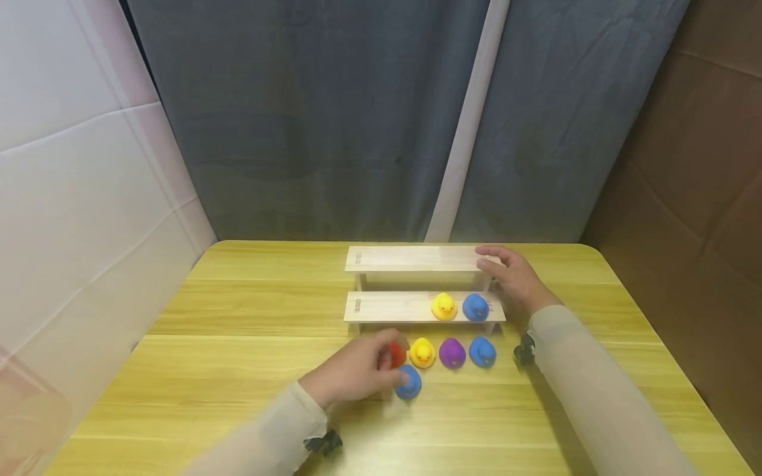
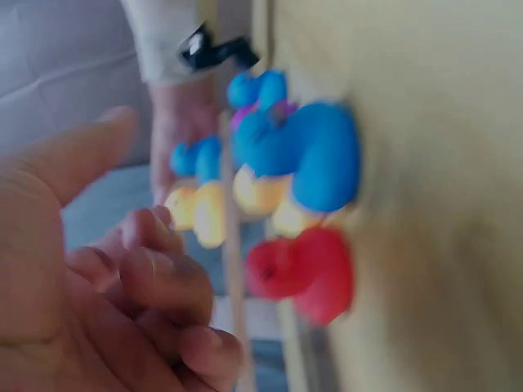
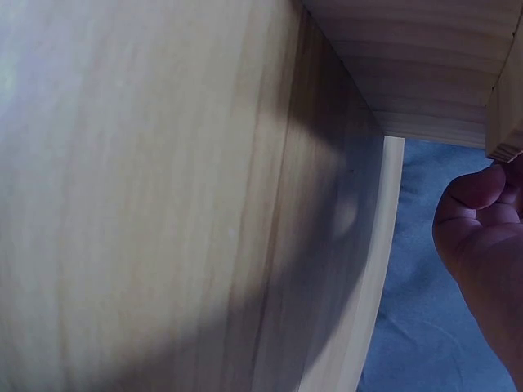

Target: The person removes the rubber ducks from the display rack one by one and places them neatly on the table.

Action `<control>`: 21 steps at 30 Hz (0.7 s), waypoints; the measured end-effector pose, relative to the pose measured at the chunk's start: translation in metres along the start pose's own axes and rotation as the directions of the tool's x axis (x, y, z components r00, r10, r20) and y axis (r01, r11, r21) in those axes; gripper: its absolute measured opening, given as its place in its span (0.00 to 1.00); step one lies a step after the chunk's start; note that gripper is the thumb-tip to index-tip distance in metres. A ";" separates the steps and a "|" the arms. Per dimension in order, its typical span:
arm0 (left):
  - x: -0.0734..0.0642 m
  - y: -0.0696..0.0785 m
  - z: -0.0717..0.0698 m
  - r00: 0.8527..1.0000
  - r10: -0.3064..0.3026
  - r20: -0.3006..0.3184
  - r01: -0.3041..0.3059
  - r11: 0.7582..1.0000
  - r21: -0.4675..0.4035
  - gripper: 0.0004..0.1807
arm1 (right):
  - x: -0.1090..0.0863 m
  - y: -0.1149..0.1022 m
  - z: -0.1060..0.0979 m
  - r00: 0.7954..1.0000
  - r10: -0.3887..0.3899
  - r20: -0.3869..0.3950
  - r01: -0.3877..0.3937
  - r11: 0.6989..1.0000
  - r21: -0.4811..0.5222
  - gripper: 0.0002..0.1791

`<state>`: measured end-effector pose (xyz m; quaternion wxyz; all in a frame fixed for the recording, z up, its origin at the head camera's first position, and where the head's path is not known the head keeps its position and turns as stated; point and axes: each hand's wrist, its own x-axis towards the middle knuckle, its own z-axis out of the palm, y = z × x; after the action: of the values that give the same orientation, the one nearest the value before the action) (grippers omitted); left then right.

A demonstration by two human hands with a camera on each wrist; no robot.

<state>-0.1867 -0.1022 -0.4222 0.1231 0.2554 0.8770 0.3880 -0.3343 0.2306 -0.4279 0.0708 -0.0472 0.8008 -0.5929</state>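
My left hand [image 1: 356, 371] is over the table beside a red duck [image 1: 397, 355] and a blue duck [image 1: 409, 383], partly covering both. In the left wrist view its thumb stands apart and its loosely bent fingers hold nothing; the red duck [image 2: 306, 273] and blue duck [image 2: 319, 155] lie beyond them. At the right end of the two-step wooden shelf [image 1: 411, 258], my right hand [image 1: 519, 281] grips the upper board. The right wrist view shows its thumb against the board's end [image 3: 508, 122]; some fingers are cut off by the frame.
On the lower step [image 1: 387, 307] sit a yellow duck [image 1: 444, 307] and a blue duck [image 1: 475, 307]. In front of the shelf stand another yellow duck [image 1: 423, 353], a purple duck [image 1: 452, 354] and a blue duck [image 1: 482, 352]. A grey curtain [image 1: 297, 132] hangs behind the table.
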 end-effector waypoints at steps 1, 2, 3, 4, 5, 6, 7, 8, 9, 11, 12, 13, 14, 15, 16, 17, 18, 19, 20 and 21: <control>0.001 0.001 -0.005 0.999 0.016 -0.035 -0.016 1.000 -0.014 0.18 | 0.000 0.000 0.000 1.000 -0.001 -0.001 0.001 1.000 -0.002 0.31; 0.003 0.001 -0.011 0.997 0.034 -0.076 -0.037 0.999 -0.032 0.17 | 0.000 0.000 0.000 1.000 0.000 -0.001 0.000 1.000 0.002 0.31; 0.004 0.002 -0.016 0.991 0.050 -0.126 -0.056 0.997 -0.043 0.16 | 0.000 0.000 0.000 1.000 0.007 -0.002 -0.007 1.000 0.008 0.31; 0.006 0.002 -0.021 0.981 0.066 -0.182 -0.076 0.996 -0.051 0.15 | 0.000 0.001 0.000 1.000 0.012 -0.001 -0.012 1.000 0.013 0.31; 0.008 0.002 -0.026 0.968 0.081 -0.239 -0.098 0.993 -0.060 0.15 | 0.000 0.001 0.000 1.000 0.018 0.000 -0.018 1.000 0.016 0.31; 0.010 0.002 -0.031 0.950 0.096 -0.297 -0.119 0.991 -0.062 0.14 | 0.001 0.001 0.000 1.000 0.021 -0.001 -0.021 0.999 0.024 0.31; 0.013 0.001 -0.036 0.930 0.109 -0.352 -0.140 0.988 -0.064 0.14 | 0.001 0.001 0.000 1.000 0.025 -0.001 -0.025 0.999 0.024 0.31; 0.015 0.000 -0.040 0.907 0.122 -0.404 -0.161 0.985 -0.063 0.14 | 0.000 0.001 0.001 1.000 0.026 0.001 -0.026 0.999 0.034 0.31; 0.017 -0.001 -0.044 0.882 0.130 -0.452 -0.178 0.982 -0.064 0.14 | 0.001 0.001 0.001 1.000 0.026 0.002 -0.026 0.999 0.032 0.31; 0.022 -0.005 -0.052 0.836 0.138 -0.532 -0.202 0.977 -0.064 0.14 | 0.000 0.002 0.001 1.000 0.023 0.000 -0.023 0.999 0.024 0.31; 0.025 -0.007 -0.056 0.815 0.137 -0.563 -0.209 0.976 -0.066 0.14 | 0.001 0.002 0.001 1.000 0.021 0.001 -0.021 0.999 0.025 0.31; 0.027 -0.009 -0.059 0.798 0.132 -0.588 -0.212 0.975 -0.069 0.14 | 0.001 0.002 0.001 1.000 0.015 0.003 -0.015 1.000 0.020 0.31; 0.030 -0.011 -0.062 0.783 0.123 -0.609 -0.206 0.976 -0.067 0.14 | 0.001 0.002 0.001 1.000 0.009 0.003 -0.009 1.000 0.026 0.31; 0.032 -0.013 -0.064 0.771 0.110 -0.627 -0.195 0.978 -0.068 0.15 | 0.001 0.002 0.001 1.000 0.003 0.003 -0.003 1.000 0.020 0.30; 0.035 -0.016 -0.066 0.761 0.095 -0.642 -0.177 0.982 -0.064 0.16 | 0.002 0.002 0.001 1.000 -0.001 0.004 0.001 1.000 0.021 0.30; 0.037 -0.018 -0.069 0.752 0.082 -0.654 -0.163 0.985 -0.064 0.17 | 0.002 0.002 0.001 1.000 -0.007 0.006 0.007 1.000 0.024 0.30; 0.039 -0.021 -0.071 0.744 0.068 -0.665 -0.150 0.986 -0.066 0.18 | 0.002 0.002 0.001 1.000 -0.008 0.007 0.008 1.000 0.027 0.30; 0.042 -0.025 -0.073 0.735 0.053 -0.676 -0.137 0.988 -0.072 0.19 | 0.001 -0.001 0.002 1.000 -0.012 0.012 0.012 1.000 0.022 0.29; 0.045 -0.028 -0.074 0.728 0.034 -0.685 -0.122 0.989 -0.080 0.19 | -0.001 -0.004 0.002 1.000 -0.009 0.019 0.009 1.000 0.028 0.29; 0.047 -0.031 -0.076 0.721 0.015 -0.693 -0.109 0.990 -0.092 0.20 | -0.001 -0.004 0.002 1.000 -0.009 0.023 0.008 0.999 0.031 0.29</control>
<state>-0.2685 -0.1406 -0.3952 -0.2091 0.1137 0.8242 0.5139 -0.3332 0.2274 -0.4248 0.0781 -0.0562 0.7905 -0.6049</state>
